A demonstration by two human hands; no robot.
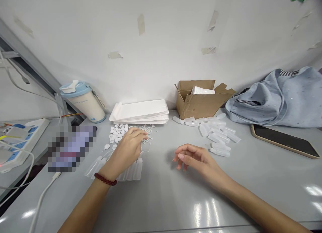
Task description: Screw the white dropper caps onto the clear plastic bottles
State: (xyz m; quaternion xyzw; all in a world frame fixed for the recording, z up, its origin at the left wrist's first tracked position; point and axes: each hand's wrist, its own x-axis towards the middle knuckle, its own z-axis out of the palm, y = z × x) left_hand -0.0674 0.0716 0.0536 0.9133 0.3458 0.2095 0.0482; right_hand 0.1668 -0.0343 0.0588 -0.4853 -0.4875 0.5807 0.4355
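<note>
My left hand [128, 142], with a dark red braided band on the wrist, hovers palm down over small white caps [117, 131] and thin white curly pieces [150, 132]. Its visible fingers stretch to the right; the thumb side is hidden. Partly under that hand and wrist, several clear plastic bottles [137, 169] lie in a row. More of them [94, 166] lie left of the wrist. My right hand [193, 157] is held over the grey table, fingers loosely curved and apart, holding nothing visible. Beyond it lies a loose pile of clear bottles [216, 134].
Along the wall stand a cream and blue tumbler [87, 100], a stack of white envelopes [141, 111], an open cardboard box [198, 105] and a light blue cloth bag [284, 98]. A phone [284, 140] lies right; a cabled, pixelated device [72, 149] and power strip [27, 142] are left.
</note>
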